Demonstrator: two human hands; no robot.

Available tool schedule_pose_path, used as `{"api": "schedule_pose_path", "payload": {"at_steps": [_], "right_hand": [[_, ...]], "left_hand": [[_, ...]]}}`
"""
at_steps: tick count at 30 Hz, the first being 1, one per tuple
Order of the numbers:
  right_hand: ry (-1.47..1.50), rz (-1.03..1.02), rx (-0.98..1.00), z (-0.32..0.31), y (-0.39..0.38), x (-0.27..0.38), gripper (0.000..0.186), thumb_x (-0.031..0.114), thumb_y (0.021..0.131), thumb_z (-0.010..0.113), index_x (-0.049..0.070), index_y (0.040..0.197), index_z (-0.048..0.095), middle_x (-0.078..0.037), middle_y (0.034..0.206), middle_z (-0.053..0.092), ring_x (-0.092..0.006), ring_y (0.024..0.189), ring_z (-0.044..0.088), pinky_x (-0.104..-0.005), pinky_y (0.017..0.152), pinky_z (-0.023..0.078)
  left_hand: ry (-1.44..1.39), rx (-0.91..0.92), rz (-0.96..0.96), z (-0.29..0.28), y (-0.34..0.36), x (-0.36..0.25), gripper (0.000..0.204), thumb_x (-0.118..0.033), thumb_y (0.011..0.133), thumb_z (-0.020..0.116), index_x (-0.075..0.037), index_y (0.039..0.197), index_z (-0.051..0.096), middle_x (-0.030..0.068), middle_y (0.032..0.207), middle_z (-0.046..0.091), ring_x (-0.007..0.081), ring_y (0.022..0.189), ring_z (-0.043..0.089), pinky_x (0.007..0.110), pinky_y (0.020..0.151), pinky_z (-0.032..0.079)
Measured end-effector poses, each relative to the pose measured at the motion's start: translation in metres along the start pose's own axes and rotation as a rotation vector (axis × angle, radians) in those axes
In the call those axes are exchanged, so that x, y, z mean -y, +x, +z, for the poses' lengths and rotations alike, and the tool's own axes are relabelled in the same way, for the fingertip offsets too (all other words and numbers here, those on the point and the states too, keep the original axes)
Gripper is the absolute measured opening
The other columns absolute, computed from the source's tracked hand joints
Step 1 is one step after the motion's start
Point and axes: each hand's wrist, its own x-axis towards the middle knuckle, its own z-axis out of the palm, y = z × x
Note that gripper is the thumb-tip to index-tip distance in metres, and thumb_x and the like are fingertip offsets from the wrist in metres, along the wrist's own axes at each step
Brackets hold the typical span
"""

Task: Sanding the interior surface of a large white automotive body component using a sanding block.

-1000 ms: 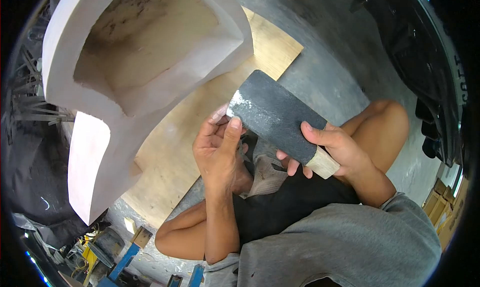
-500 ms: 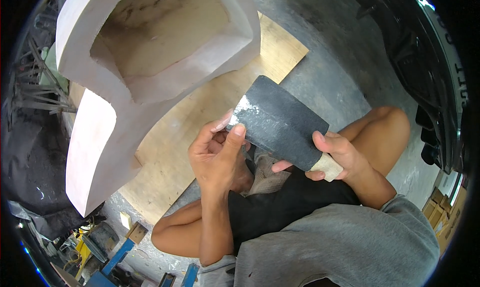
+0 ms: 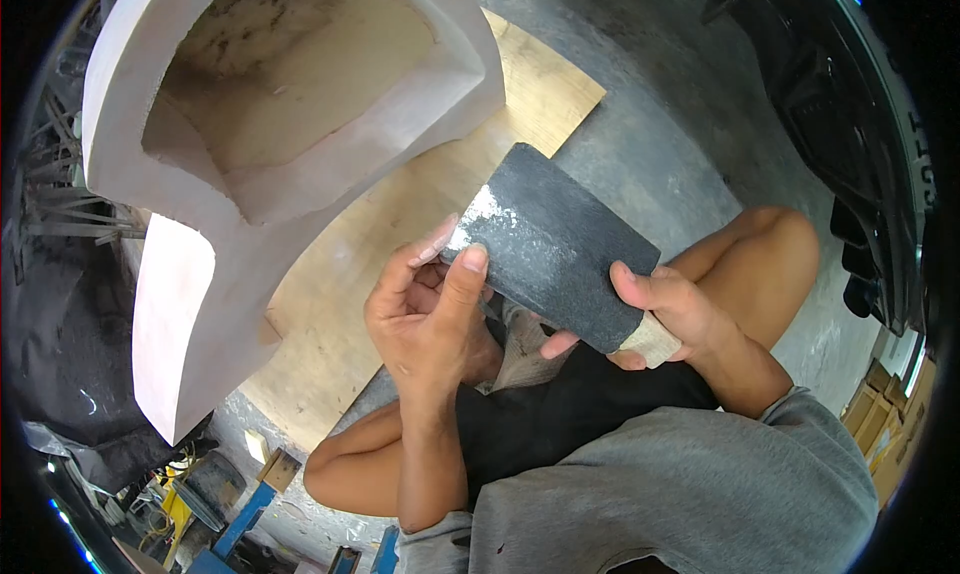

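Observation:
Dark grey sandpaper (image 3: pixel 565 249), dusted white along its left edge, is held tilted above my lap. My left hand (image 3: pixel 430 304) pinches its dusty left corner between thumb and fingers. At the lower right, my right hand (image 3: pixel 680 309) grips the sandpaper with the thumb on top and fingers beneath. A pale beige block (image 3: pixel 650 342) sticks out from under the sheet there, held in the same hand; most of it is hidden. Beyond my hands stands a large white curved moulded piece (image 3: pixel 330 209) with a wide opening, its surface matt and smooth.
The moulded piece rests on a plywood board (image 3: pixel 320 349) on the grey concrete floor (image 3: pixel 660 174). Blue metal clamps (image 3: pixel 245 519) and loose tools lie at the lower left, near black sheeting (image 3: pixel 70 344). A glossy black part (image 3: pixel 810 94) stands at the right, with cardboard (image 3: pixel 890 414) below it.
The view has shifted slightly, so the moulded piece sits further left. My right thumb has slid a little across the sandpaper, and less of the pale block shows. Both hands keep their hold.

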Motion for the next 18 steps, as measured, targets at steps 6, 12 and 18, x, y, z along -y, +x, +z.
{"api": "schedule_pose_path", "payload": {"at_steps": [6,12,18], "right_hand": [[0.111,0.06,0.159,-0.012,0.003,-0.005,0.074,0.048,0.105,0.049,-0.007,0.153,0.031,-0.036,0.134,0.056,-0.0453,0.106,0.07,-0.0264,0.045,0.055],[0.247,0.25,0.299,-0.014,0.002,-0.013,0.055,0.046,0.108,0.043,0.001,0.14,0.049,-0.026,0.122,0.065,-0.0445,0.095,0.073,-0.028,0.05,0.055],[0.156,0.343,0.315,-0.013,0.005,-0.03,0.044,0.042,0.104,0.056,0.002,0.124,0.062,-0.018,0.107,0.069,-0.0217,0.066,0.062,-0.0297,0.054,0.048]], "left_hand": [[-0.034,0.045,0.027,-0.009,-0.001,0.005,0.032,0.0,0.087,0.08,0.003,0.117,0.071,0.0094,0.099,0.069,0.0139,0.082,0.065,0.028,0.073,0.055],[-0.141,0.156,0.131,-0.031,-0.007,0.011,0.036,-0.001,0.081,0.085,0.0,0.114,0.072,0.0087,0.103,0.067,0.0159,0.096,0.065,0.029,0.085,0.052],[-0.261,0.265,0.153,-0.066,-0.019,0.029,0.046,-0.009,0.072,0.093,-0.001,0.112,0.073,0.0106,0.107,0.067,0.0186,0.098,0.065,0.031,0.088,0.052]]}}
